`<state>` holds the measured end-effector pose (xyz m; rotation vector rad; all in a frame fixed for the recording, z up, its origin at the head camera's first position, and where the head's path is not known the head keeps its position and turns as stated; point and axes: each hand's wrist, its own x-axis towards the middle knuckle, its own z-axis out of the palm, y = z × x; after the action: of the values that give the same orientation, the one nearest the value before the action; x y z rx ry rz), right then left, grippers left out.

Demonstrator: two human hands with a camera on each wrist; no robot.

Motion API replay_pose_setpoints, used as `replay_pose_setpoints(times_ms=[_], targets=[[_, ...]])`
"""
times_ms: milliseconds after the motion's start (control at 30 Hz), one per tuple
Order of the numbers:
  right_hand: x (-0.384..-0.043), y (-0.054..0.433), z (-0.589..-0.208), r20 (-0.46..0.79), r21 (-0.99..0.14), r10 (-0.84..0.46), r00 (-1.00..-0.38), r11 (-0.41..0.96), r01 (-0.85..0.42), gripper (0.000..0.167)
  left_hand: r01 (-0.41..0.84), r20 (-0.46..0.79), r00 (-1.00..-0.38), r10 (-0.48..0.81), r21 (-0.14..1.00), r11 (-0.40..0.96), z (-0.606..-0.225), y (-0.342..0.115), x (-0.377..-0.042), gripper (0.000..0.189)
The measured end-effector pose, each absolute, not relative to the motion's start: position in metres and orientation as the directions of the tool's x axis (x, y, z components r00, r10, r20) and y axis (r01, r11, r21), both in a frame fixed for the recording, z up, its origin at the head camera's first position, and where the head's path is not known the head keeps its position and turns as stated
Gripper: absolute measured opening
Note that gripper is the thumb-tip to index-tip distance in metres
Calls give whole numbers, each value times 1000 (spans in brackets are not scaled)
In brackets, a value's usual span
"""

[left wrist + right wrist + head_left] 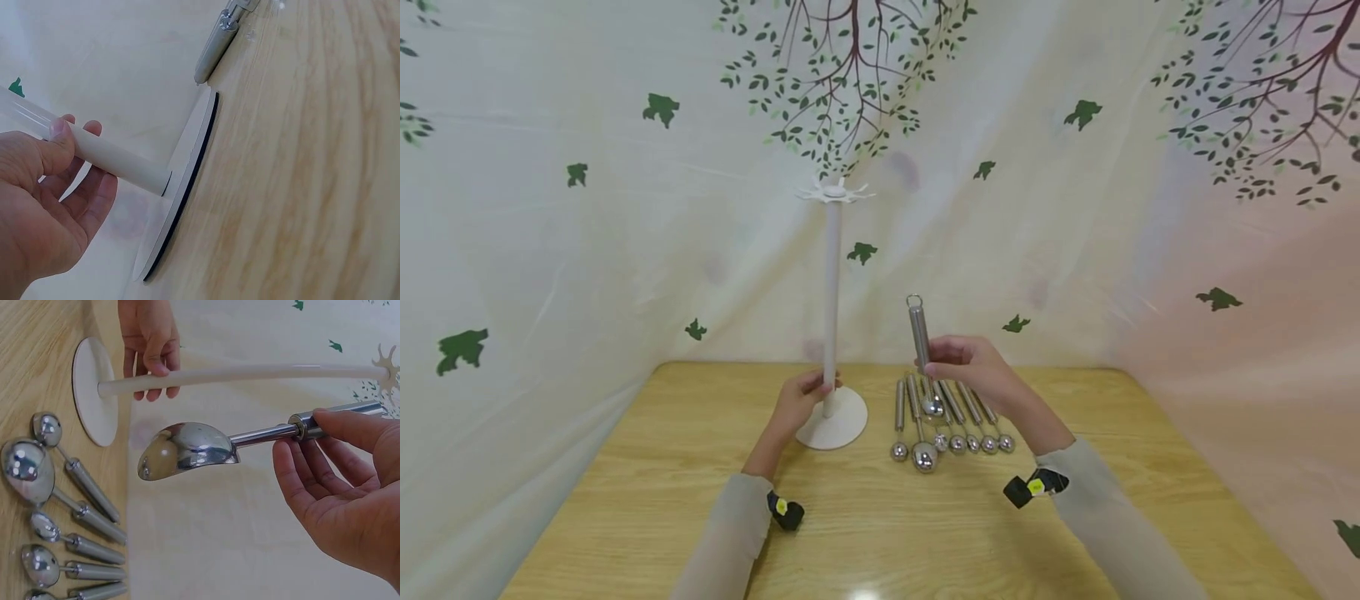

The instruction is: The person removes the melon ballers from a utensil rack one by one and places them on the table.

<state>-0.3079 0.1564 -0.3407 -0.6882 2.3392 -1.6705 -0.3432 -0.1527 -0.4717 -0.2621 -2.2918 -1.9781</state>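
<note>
A white stand (832, 287) with a round base and a ring of hooks on top stands upright on the table. My left hand (799, 403) grips its pole low down, just above the base (181, 194). In the right wrist view, my right hand (350, 481) pinches the handle of a shiny metal scoop (190, 450), its bowl held up off the table. The scoop's handle (917, 337) points upward in the head view, with a ring at its tip. Under that hand, several metal scoops and spoons (925, 457) lie side by side, bowls toward me.
The wooden table (865, 542) ends at the back against a pale hanging cloth (587, 250) printed with branches and green leaves. The row of utensils (94, 550) lies right of the stand's base. Dark wrist cameras (1036, 487) sit on both sleeves.
</note>
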Motion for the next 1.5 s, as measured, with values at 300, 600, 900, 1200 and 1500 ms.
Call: replay_pose_setpoints(times_ms=[300, 600, 900, 1200, 1500], targets=[[-310, 198, -364, 103, -936, -420, -902, 266, -231, 42, 208, 201, -978, 61, 967, 148, -474, -154, -343, 28], [-315, 238, -377, 58, -939, -344, -937, 301, -169, 49, 211, 203, -977, 66, 967, 140, -477, -155, -343, 28], [-316, 267, -388, 54, -944, -276, -960, 300, -139, 55, 205, 198, -978, 59, 969, 142, -480, -153, -344, 29], [-321, 292, -405, 39, -955, -234, -972, 278, -105, 53, 207, 199, -978, 63, 964, 170, -478, -152, -343, 29], [-332, 311, -422, -43, -965, -255, -966, 262, -26, 55, 206, 200, -978, 51, 961, 183, -478, -152, -345, 30]])
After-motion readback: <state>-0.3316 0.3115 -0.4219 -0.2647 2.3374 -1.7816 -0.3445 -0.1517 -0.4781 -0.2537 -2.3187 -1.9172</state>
